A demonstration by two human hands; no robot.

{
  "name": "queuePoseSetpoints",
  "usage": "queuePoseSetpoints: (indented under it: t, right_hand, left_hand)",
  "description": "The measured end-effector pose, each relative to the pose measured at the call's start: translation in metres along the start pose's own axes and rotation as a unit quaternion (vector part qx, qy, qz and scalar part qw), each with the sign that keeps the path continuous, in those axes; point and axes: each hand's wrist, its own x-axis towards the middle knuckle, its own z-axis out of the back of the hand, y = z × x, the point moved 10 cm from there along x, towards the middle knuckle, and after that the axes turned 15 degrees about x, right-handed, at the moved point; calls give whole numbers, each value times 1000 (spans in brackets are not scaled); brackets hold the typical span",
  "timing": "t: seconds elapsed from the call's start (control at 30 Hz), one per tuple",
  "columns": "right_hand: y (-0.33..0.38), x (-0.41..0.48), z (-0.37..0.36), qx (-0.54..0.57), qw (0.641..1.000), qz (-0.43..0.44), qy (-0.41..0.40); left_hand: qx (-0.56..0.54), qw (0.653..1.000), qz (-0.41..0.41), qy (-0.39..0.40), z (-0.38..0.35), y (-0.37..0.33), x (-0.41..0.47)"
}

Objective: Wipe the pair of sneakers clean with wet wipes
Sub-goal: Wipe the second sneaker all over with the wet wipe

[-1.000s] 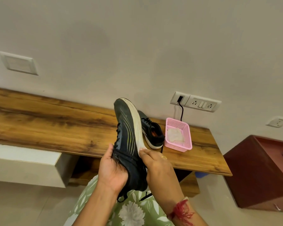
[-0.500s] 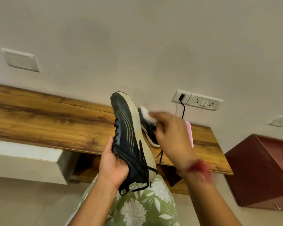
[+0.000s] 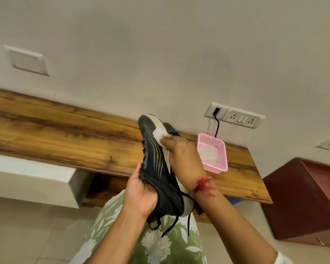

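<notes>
Before the pink basket (image 3: 215,169), left hand (image 3: 141,193) grips sneaker (image 3: 156,168); right hand (image 3: 181,155) seemingly pinches wipe (image 3: 158,135).

The wall (image 3: 160,54) is plain and off-white. A long wooden desk top (image 3: 65,138) runs along it, with a white box (image 3: 32,174) fixed under its left part. On the wall are a blank cover plate (image 3: 26,60) at the left, a switch and socket panel (image 3: 234,118) with a black cable (image 3: 217,126) plugged in, and a single socket (image 3: 329,143) further right. A dark red cabinet (image 3: 293,206) stands at the right. The floor (image 3: 27,235) has pale tiles.
</notes>
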Motion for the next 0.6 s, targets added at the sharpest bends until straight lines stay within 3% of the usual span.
queuePoseSetpoints:
  t: [0.07,0.17,0.47,0.6]
  right_hand:
    - [-3,-20,-11,-10,998,-23,55]
    - [-3,-47,-13,-30,996,-22,76]
    - [14,-97,8,-123,992,-9,-18]
    - [4,-114,7,-110,992,-17,-51]
  left_hand:
    - [-24,1000,-8,5,1,-3,2]
    - [-26,999,-35,-7,5,-11,3]
    - [-56,996,-67,-32,1,-8,-3]
    - [-68,993,-86,-37,5,-15,-2]
